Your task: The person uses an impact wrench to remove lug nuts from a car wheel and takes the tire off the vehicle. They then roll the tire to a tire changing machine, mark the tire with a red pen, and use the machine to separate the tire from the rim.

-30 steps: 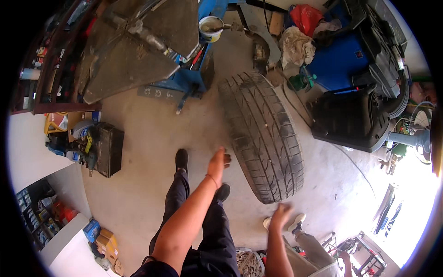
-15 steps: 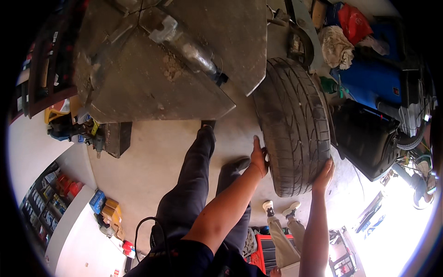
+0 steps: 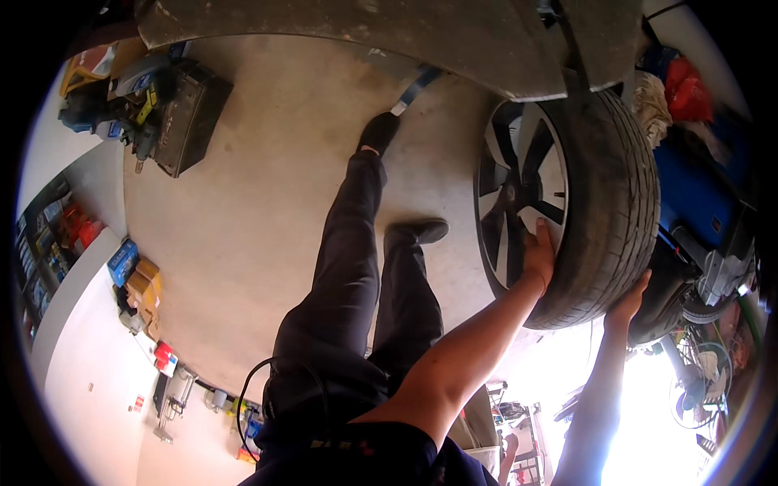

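A car wheel (image 3: 604, 211), black tyre on a dark-and-silver spoked rim (image 3: 527, 178), is held on its edge between my two hands at the right. My left hand (image 3: 538, 263) grips the near side of the wheel, at the rim's edge with its fingers against the spokes. On the far right my right hand (image 3: 629, 301) presses against the lower tread, its fingers partly hidden behind the tyre. A brownish flat metal plate (image 3: 389, 28) crosses the top of the view and overlaps the wheel's upper part.
Blue equipment (image 3: 697, 186) and a red bag (image 3: 687, 89) stand close beyond the wheel. At the left, a dark metal box (image 3: 190, 121) sits with tools around it. Cardboard boxes (image 3: 144, 292) line the left wall. Another person's hand (image 3: 509, 445) shows at the bottom.
The wheel has shifted right and turned so its spoked face shows. Both hands have moved right with it. The metal plate now sits higher in view.
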The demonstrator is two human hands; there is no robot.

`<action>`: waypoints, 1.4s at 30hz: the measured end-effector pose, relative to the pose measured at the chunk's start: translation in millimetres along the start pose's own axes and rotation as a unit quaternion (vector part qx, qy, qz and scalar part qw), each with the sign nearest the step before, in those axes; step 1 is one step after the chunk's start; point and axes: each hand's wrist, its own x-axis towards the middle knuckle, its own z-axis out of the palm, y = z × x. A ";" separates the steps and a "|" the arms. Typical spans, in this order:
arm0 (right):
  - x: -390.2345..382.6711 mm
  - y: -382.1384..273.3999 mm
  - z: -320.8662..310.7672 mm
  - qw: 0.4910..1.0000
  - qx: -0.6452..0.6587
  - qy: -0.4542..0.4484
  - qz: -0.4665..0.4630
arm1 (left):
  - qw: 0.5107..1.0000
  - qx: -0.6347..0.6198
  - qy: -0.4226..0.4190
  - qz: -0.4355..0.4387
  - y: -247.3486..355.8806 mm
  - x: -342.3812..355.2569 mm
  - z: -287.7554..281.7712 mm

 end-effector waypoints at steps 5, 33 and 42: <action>-47.4 2.2 31.0 0.984 -0.141 0.037 -0.101 | 0.980 -0.106 -0.126 -0.107 2.8 27.6 -38.0; -146.8 27.5 149.1 0.840 0.395 -0.206 0.311 | 0.947 0.194 -0.217 -0.133 231.5 13.5 -158.9; -189.6 31.7 121.9 0.894 0.352 -0.204 0.185 | 0.956 0.186 -0.223 -0.031 229.2 -42.9 -206.6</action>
